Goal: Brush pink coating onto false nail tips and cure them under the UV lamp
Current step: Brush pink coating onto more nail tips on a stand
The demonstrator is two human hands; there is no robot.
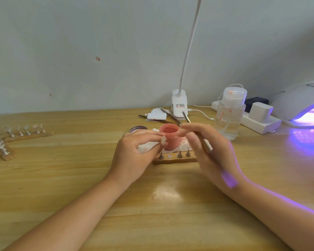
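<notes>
Your left hand (134,156) pinches a nail tip (163,140) between thumb and fingertips, holding it just at the nine o'clock side of the open pink pot (169,135), while your right hand (208,153) grips the brush (194,131), its long axis slanting from about four o'clock up toward eleven. The brush's working end is hidden behind your fingers (so whether it is loaded cannot be told), but it should lie nearer the pot's two o'clock rim than the tip. The coming stroke probably turns on swinging the bristles toward nine o'clock across the pot; the UV lamp (301,104) glows well off at three o'clock.
</notes>
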